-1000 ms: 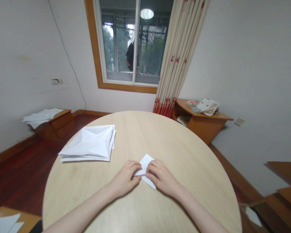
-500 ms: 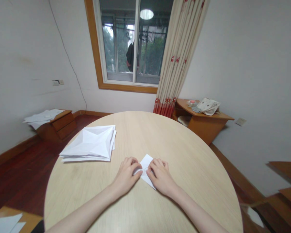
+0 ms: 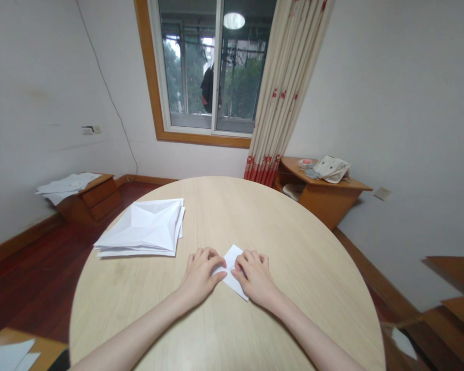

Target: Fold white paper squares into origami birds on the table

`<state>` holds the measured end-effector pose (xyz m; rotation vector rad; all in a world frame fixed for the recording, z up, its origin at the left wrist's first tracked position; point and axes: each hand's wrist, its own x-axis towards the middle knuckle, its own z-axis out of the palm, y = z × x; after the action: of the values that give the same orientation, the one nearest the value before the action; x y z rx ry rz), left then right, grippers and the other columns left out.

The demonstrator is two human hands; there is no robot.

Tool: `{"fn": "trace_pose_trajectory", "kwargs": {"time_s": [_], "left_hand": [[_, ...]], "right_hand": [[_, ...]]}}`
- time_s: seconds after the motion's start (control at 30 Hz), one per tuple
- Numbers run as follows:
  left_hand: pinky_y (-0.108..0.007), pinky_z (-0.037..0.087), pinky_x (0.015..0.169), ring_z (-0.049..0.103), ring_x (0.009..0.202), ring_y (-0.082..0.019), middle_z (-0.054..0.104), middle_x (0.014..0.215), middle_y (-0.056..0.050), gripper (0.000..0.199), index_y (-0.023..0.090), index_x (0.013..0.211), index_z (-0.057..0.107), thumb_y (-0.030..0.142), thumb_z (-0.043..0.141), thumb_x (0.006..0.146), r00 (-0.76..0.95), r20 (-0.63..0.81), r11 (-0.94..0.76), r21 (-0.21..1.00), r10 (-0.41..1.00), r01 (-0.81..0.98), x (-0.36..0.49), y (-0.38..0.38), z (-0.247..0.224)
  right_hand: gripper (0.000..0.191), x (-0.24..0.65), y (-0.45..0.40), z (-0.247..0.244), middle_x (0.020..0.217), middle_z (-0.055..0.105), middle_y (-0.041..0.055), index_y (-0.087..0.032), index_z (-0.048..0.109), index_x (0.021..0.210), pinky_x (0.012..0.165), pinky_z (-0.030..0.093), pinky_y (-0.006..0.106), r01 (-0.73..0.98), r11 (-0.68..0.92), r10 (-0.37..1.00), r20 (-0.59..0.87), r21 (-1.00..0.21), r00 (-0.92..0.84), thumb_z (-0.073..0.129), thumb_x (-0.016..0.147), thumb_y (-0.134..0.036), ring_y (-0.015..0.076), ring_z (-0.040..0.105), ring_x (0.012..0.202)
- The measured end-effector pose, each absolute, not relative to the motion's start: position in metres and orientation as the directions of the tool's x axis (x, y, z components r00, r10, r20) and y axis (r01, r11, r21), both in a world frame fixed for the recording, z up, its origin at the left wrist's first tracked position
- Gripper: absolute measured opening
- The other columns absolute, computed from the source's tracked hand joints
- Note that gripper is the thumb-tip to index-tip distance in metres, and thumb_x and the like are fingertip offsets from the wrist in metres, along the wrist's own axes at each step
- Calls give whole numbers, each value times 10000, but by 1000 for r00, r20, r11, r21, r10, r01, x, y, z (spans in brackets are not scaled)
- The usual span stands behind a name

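A small folded sheet of white paper point(image 3: 235, 288) lies on the round wooden table point(image 3: 232, 206), between my two hands. My left hand point(image 3: 203, 273) pinches its left side, thumb and index finger curled around the edge. On the right side, my right hand point(image 3: 255, 275) has its bent fingers and thumb closed on the paper. The top corner and the lower right corner of the paper show; its sides are partly hidden under my fingers.
A stack of creased white paper sheets point(image 3: 145, 226) sits at the table's left edge. Beyond the table stand a low drawer cabinet point(image 3: 96, 198) with papers and a corner desk point(image 3: 325, 198) with a pale bag point(image 3: 332, 169). More paper point(image 3: 10, 355) lies at the lower left.
Both hands stay on the folded paper. The fingers of my right hand have shifted very slightly; otherwise little differs.
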<state>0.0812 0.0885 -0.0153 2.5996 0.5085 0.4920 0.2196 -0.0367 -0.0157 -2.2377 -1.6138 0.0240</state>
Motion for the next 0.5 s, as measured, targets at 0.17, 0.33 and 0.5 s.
{"fn": "trace_pose_trajectory", "kwargs": {"time_s": [0.17, 0.33, 0.5], "left_hand": [[-420, 311, 876, 485, 1056, -257, 566, 1079, -25, 123, 293, 953, 673, 275, 673, 832, 882, 190, -809, 514, 432, 285, 81, 93, -11], [-416, 294, 897, 475, 1084, -254, 573, 1099, -15, 152, 316, 973, 683, 272, 677, 828, 902, 132, -796, 533, 411, 285, 79, 98, -7], [-428, 284, 923, 463, 1111, -263, 567, 1137, -12, 200, 334, 1002, 685, 243, 676, 824, 924, 91, -792, 551, 371, 264, 76, 106, -6]], "right_hand": [[81, 224, -37, -10, 958, 562, 20, -211, 546, 810, 857, 278, 397, 866, -296, 919, 128, -403, 374, 574, 872, -257, 222, 487, 1006], [26, 230, -39, -7, 976, 565, 14, -220, 567, 829, 864, 256, 381, 829, -324, 916, 68, -457, 395, 582, 850, -221, 220, 474, 1033], [51, 237, -39, -8, 979, 563, 10, -236, 577, 866, 868, 244, 381, 820, -323, 920, 48, -471, 390, 576, 838, -193, 217, 469, 1030]]}}
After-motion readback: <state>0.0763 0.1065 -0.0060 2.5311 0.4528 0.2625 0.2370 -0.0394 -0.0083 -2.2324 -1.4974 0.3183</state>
